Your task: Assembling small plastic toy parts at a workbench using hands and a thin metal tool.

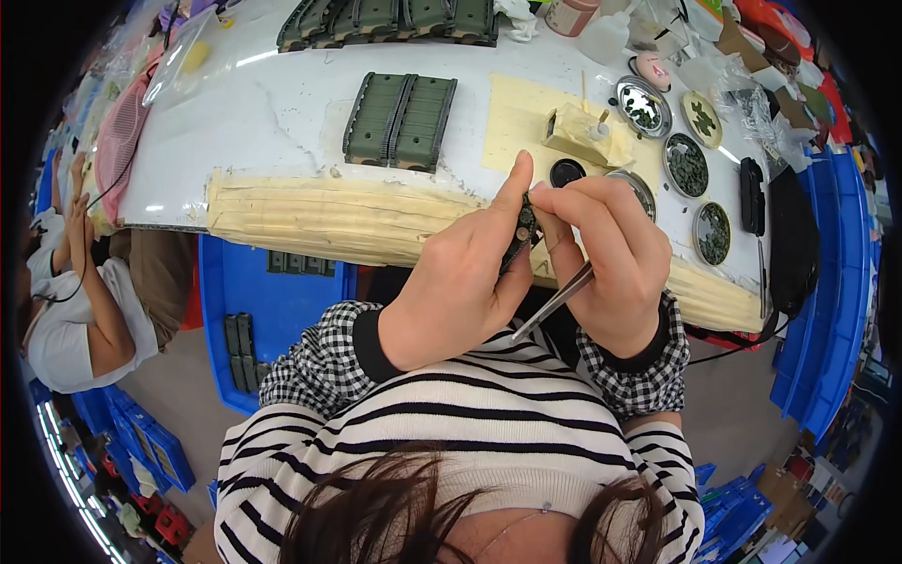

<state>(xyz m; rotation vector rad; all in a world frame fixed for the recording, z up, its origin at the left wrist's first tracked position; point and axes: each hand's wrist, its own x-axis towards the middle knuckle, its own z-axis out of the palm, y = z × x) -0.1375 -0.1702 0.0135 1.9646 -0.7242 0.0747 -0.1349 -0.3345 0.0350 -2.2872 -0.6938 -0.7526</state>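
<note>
Dark green in colour, the small narrow part [523, 228] is clamped in the left hand [460, 277], at the cream-taped edge [319, 216] of the white bench [244, 117]. The right hand [615, 263] grips long silver metal tweezers [556, 302], their tip turned away; its fingertips are near the part's upper end, but whether touching, I cannot tell. I think the left hand should hold firmly against twisting, while the right presses gently.

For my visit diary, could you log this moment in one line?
left grip: holds small dark green part | right grip: at that part, also holding tweezers | table: green blocks, dishes of small pieces
</note>
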